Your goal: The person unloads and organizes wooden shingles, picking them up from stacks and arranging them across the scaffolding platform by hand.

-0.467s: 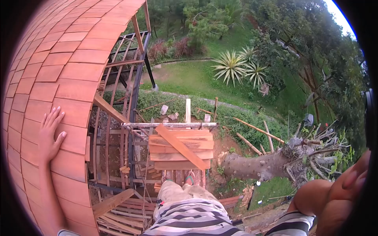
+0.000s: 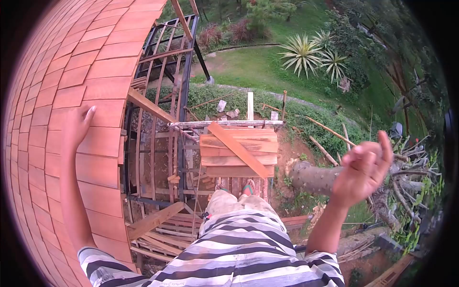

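Note:
My left hand [image 2: 78, 124] is at the sloping roof of reddish wooden shingles [image 2: 103, 88]. Its thumb stands away from the palm; the other fingers blend into the shingles and are hard to make out. I see nothing held there. In the air on the right, my right hand [image 2: 361, 174] is raised with one finger stretched up and the others partly bent, slightly blurred and apparently holding nothing. Below me, in front of my feet, lies a stack of wooden shingles [image 2: 239, 148], with one loose shingle [image 2: 241, 152] slanting across the top.
I stand high on a slatted platform beside a dark metal frame [image 2: 184, 103] with wooden battens. A horizontal pole [image 2: 227, 123] runs beyond the stack. To the right are a cut tree trunk [image 2: 311, 177] and its branches. Lower down are grass and spiky plants [image 2: 302, 55].
My right hand has swung up and inward from the right edge. My left hand has shifted from lying flat with spread fingers, and the view has tilted and turned slightly.

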